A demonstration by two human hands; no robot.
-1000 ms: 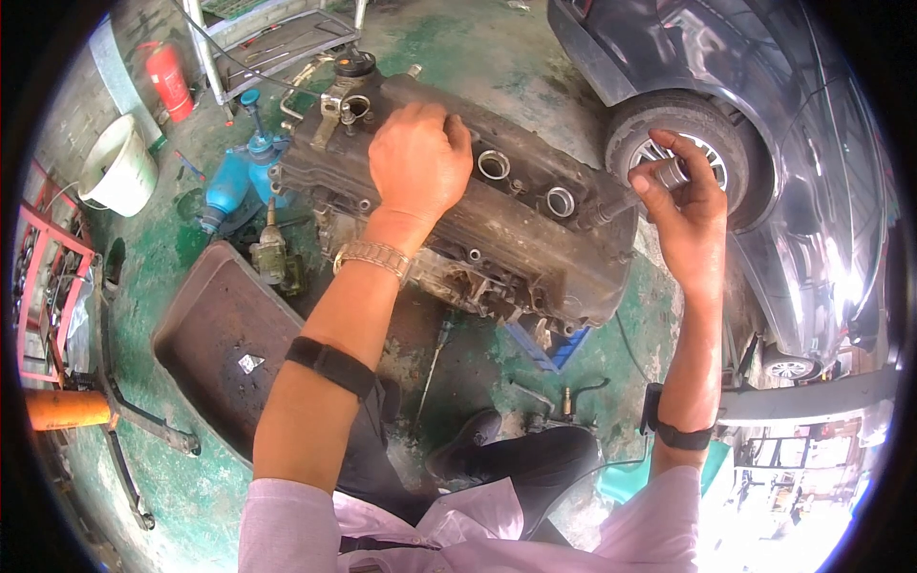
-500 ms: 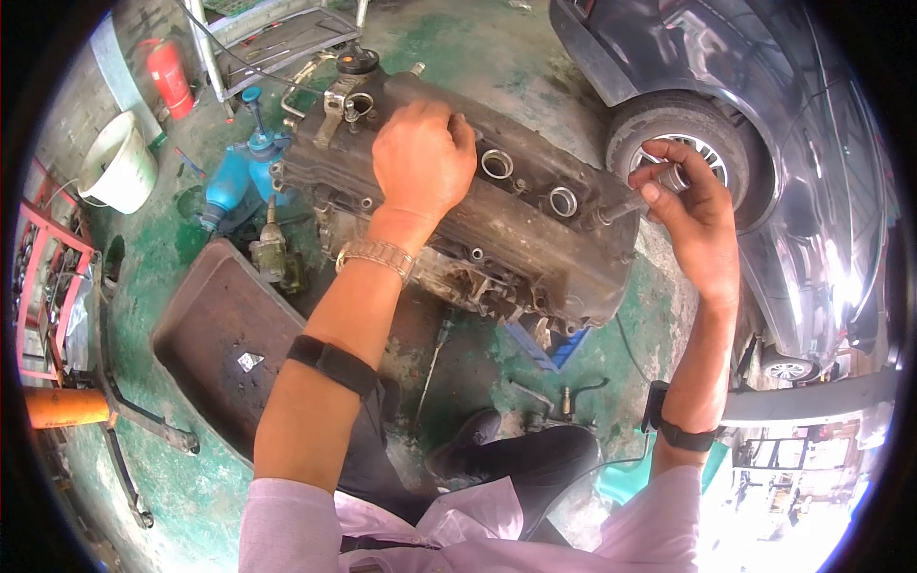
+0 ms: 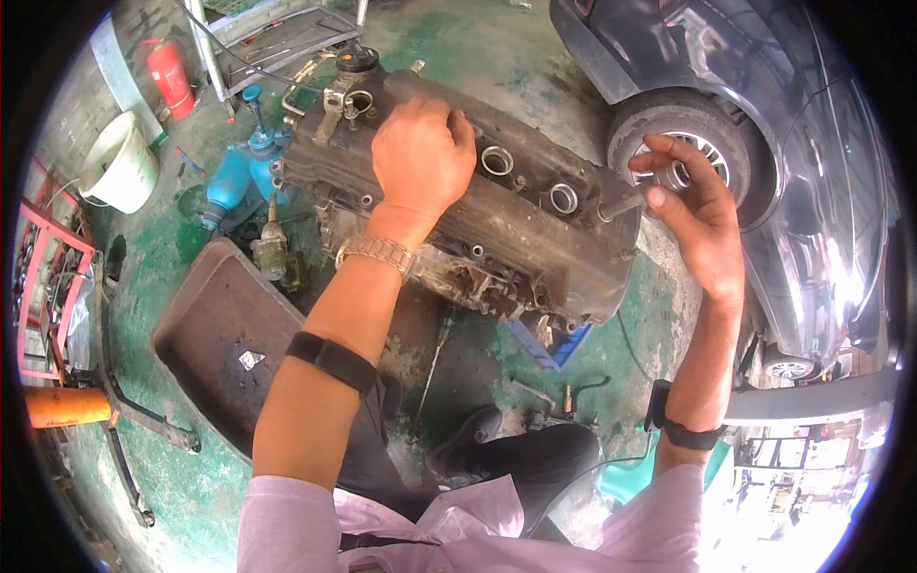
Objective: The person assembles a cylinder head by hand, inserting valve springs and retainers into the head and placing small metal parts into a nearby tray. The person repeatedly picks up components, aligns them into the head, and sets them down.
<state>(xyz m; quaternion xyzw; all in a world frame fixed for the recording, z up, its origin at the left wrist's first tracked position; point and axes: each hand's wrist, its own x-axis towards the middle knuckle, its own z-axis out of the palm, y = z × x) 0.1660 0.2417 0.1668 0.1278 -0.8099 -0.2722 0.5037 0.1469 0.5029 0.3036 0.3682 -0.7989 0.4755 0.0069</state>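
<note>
A dirty engine with its long valve cover [image 3: 458, 191] lies before me, with round ring-edged openings along its top. My left hand [image 3: 423, 158] is closed in a fist on the far-left part of the cover; whatever its curled fingers hold, if anything, is hidden. At the cover's right end, my right hand [image 3: 702, 205] grips a metal socket tool [image 3: 621, 206] between thumb and fingers. Its shaft slants down left to the cover's corner, and its round, ringed end sits among my fingers. A black filler cap [image 3: 357, 60] tops the engine's far left.
A brown drip tray [image 3: 215, 325] lies at left. Beside the engine are a blue bottle-shaped tool [image 3: 229, 181] and a greasy metal part [image 3: 275, 253]. A dark car [image 3: 793, 124] stands close on the right. Several tools [image 3: 564, 401] lie near my legs.
My right hand has shifted slightly and its fingers have turned a little on the tool's round end. The left hand stays put on the cover.
</note>
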